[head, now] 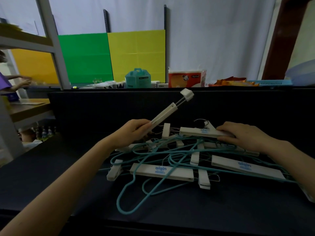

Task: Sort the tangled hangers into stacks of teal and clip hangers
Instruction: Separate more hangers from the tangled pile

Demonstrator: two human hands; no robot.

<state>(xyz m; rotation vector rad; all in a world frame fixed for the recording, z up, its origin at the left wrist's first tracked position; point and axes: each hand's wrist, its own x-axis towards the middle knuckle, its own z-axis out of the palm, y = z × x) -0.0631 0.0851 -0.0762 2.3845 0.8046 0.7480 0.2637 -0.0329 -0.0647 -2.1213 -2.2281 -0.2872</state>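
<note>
The left hand point(134, 132) is clamped round the lower end of one raised clip hanger point(164, 114). It holds the white bar tilted up and away to the right, with the hanger's end clip point(187, 94) highest, above the far edge of the table point(221, 210). The left forearm reaches in from the lower left.

The right hand point(243, 135) lies palm down at the right of the tangled pile point(179, 159). Its thumb and fingers hold the end of the top clip hanger point(201, 132), which lies level across the top of the heap. The two hands are well apart.

Two more white clip hangers with blue lettering show plainly in the pile: one at the front point(162, 172) and one at the right point(245, 167). That makes four in all. Further white bars and clips show partly beneath, too covered to count.

The teal hangers point(172, 151) are several thin loops threaded through and under the white bars. How many there are cannot be told.

Beyond the table stand one teal box point(138, 78), one pack of tissue rolls point(186, 79) and one blue basket point(269, 82).
</note>
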